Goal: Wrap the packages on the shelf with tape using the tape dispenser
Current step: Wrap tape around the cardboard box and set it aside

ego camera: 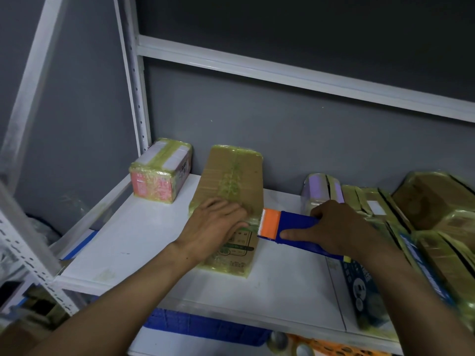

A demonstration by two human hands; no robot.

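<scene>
Our left hand (218, 227) lies flat, fingers loose, on the box (231, 176) at the middle of the shelf (144, 240). Our right hand (334, 227) grips the dispenser (295, 222), whose orange head touches the box's right edge.

Cardboard package (232, 176) (glossy taped), plastic dispenser (290, 224), white-painted metal shelf (144, 242)

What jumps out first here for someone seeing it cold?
The blue-and-orange tape dispenser, mid-shelf, gripped by the right hand, its toothed edge at the brown cardboard package. The left hand presses that package down on the white shelf. A pink taped package sits back left; more taped packages crowd the right.
</scene>
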